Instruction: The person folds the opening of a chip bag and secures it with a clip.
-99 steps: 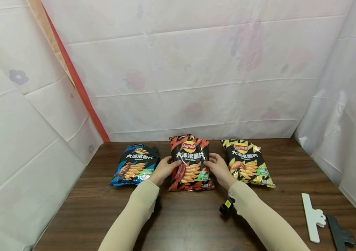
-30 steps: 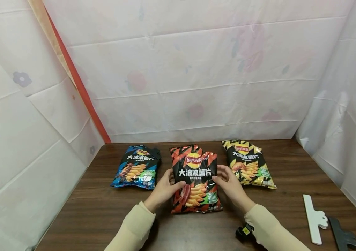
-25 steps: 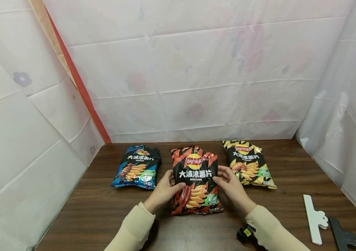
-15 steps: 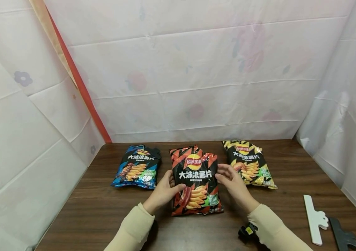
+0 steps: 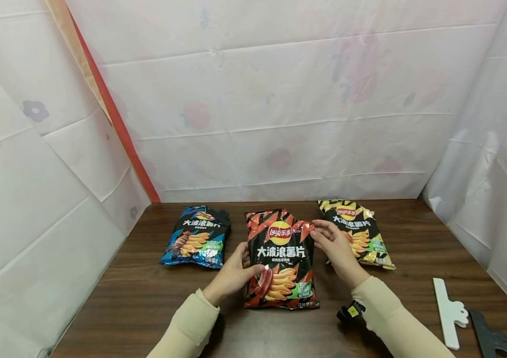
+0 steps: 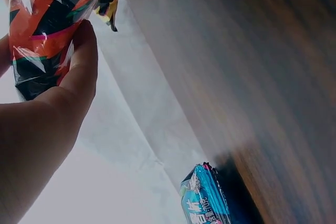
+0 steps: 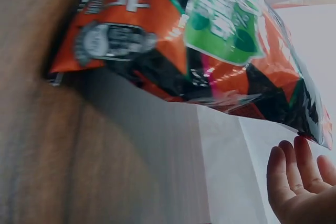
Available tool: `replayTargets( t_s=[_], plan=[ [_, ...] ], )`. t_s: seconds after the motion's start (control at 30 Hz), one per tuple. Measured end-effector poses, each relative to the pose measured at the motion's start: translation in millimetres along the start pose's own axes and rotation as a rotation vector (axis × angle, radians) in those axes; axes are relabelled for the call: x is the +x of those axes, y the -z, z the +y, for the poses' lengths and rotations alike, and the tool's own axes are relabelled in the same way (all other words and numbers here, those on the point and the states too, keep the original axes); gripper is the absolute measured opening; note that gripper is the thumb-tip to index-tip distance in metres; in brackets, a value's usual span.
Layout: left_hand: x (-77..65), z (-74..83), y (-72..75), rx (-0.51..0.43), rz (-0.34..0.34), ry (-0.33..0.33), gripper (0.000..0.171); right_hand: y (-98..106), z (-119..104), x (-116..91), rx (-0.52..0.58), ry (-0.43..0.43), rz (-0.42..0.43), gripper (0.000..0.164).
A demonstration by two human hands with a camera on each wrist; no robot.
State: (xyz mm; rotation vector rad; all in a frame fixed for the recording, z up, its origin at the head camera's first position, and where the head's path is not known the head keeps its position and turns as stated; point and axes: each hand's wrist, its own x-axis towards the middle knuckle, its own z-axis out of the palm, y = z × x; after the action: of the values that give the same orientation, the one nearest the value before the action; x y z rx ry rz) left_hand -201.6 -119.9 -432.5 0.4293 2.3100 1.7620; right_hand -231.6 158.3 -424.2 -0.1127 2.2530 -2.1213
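Observation:
A red and black bag of chips (image 5: 280, 263) stands tilted near the table's middle in the head view, its top right corner cut away. My left hand (image 5: 231, 276) grips its left edge, thumb on the front and fingers behind. In the left wrist view, that hand's thumb and fingers lie on either side of the bag (image 6: 55, 24). My right hand (image 5: 336, 251) is at the bag's upper right edge. In the right wrist view its fingers (image 7: 307, 166) are fairly straight, one fingertip right at the bag's edge and the thumb apart from it.
A blue chip bag (image 5: 195, 238) with a black clip (image 5: 222, 217) at its top right corner lies left. A yellow and black chip bag (image 5: 358, 236) lies behind my right hand. A white clip (image 5: 448, 313) and a black clip (image 5: 488, 335) lie at the table's right.
Over the earlier frames the red chip bag came nearer to me in both hands. Since then my right hand has let go of its side and slid up to the upper right edge.

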Motion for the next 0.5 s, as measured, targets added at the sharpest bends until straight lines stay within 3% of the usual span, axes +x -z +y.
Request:
replayTargets(
  t_s=[0.5],
  plan=[
    [-5.4, 0.6, 2.2, 0.006, -0.005, 0.004, 0.062, -12.7, 4.1, 6.8, 0.001, -0.094, 0.066, 0.046]
  ],
)
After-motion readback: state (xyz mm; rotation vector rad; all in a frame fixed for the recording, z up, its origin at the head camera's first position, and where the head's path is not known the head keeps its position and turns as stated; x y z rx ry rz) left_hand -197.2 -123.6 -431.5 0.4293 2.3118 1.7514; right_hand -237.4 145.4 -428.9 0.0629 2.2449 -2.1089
